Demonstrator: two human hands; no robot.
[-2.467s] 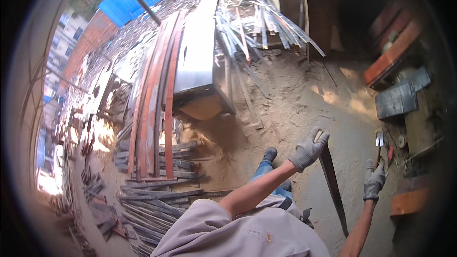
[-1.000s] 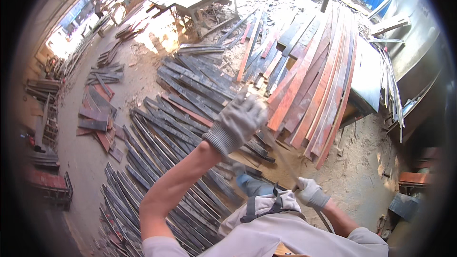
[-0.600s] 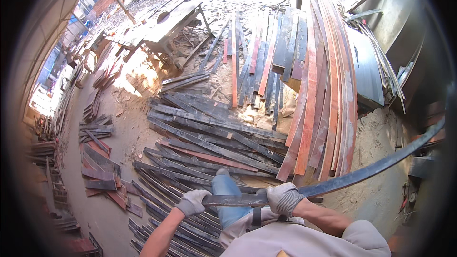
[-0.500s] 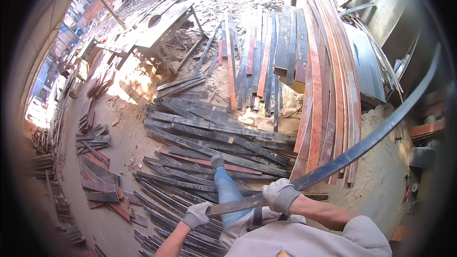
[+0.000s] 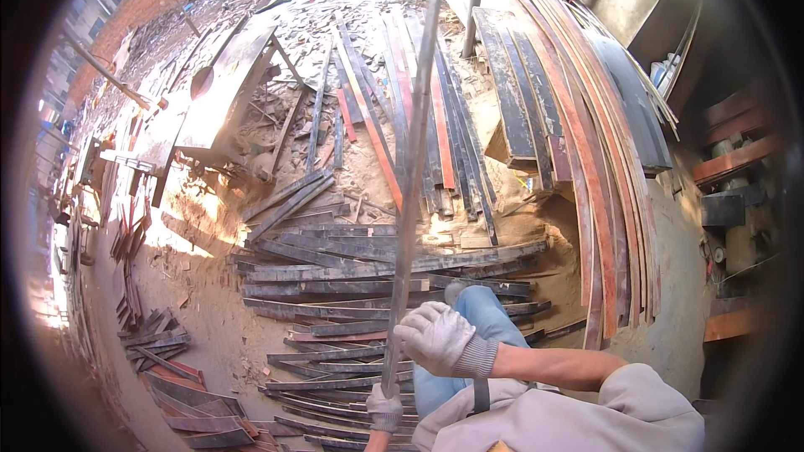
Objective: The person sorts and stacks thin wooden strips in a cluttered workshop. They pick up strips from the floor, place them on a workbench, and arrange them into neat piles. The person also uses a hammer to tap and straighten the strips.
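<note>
A long, narrow plywood strip (image 5: 409, 201) runs from my hands straight away from me, up past the top of the picture. Its near end is in my left hand (image 5: 384, 408), closed around it in a grey knit glove. Farther along, my right hand (image 5: 437, 339), gloved in the same way, grips the strip with its fingers wrapped over it. Beneath the strip lies a loose heap of dark strips (image 5: 327, 289), spread crosswise before my bent leg in blue trousers.
Beyond the heap, red and black strips (image 5: 441, 130) lie lengthwise. Thick dark boards (image 5: 511, 92) and long reddish planks (image 5: 599, 167) are stacked to the right. A table with a round blade (image 5: 222, 88) stands at far left. A metal post (image 5: 474, 4) rises at the back.
The strip in my hands has swung from pointing right to pointing straight ahead. My right hand has moved left, toward my left hand. The view has shifted, and my leg is now more bent.
</note>
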